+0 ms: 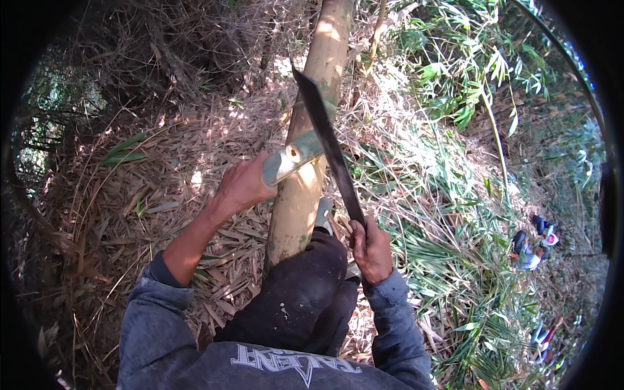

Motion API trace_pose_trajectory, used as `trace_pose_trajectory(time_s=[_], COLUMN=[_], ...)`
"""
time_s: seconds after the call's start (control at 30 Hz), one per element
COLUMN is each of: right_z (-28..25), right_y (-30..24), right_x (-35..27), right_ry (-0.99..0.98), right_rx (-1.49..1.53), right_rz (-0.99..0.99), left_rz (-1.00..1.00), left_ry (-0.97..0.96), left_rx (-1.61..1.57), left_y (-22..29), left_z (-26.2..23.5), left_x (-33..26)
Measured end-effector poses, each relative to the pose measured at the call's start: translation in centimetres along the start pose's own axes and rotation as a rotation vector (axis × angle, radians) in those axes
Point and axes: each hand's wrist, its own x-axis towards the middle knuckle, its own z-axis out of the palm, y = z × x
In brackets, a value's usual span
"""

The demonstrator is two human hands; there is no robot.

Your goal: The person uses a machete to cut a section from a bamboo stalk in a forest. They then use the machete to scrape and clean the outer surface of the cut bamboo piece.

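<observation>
My left hand [244, 184] grips the near-left end of a short green bamboo piece [305, 149], which lies across a thick yellowish bamboo pole [292, 218]. The piece has a pale slanted cut at that end and a small round hole in its upper side. In my right hand [373, 250] is the handle of a machete [333, 155], its long dark blade slanting up and left over the pole. The blade passes in front of the piece's right end; whether they touch I cannot tell. The left fingers are partly hidden behind the piece.
My dark-trousered leg [299, 286] is against the pole's near end. Dry bamboo leaves [175, 214] cover the ground, with green leafy cuttings [448, 227] on the right. Dense dry twigs [188, 45] stand at the far left. People [530, 250] are farther off at right.
</observation>
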Motion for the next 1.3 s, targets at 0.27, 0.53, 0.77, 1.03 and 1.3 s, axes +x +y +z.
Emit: trace_pose_trajectory(time_s=[0.27,0.53,0.77,1.03,1.3], right_z=[1.6,2.1,-0.8,0.3,1.3], right_y=[0.9,6.0,4.0,1.7,3.4], right_x=[1.2,2.5,2.2,0.4,0.8], right_ry=[0.198,-0.185,-0.463,0.034,-0.008], right_rx=[0.238,0.114,0.628,0.242,0.147], right_rz=[-0.064,0.098,0.509,0.132,0.111], left_rz=[0.011,0.043,0.041,0.106,0.114], left_ry=[-0.05,-0.136,-0.015,-0.011,0.118], left_rx=[-0.013,-0.12,-0.032,-0.155,0.017], left_y=[0.5,-0.1,0.5,0.0,0.5], left_z=[-1.1,-0.8,0.5,0.6,1.1], left_x=[0.5,0.2,-0.2,0.1,-0.3])
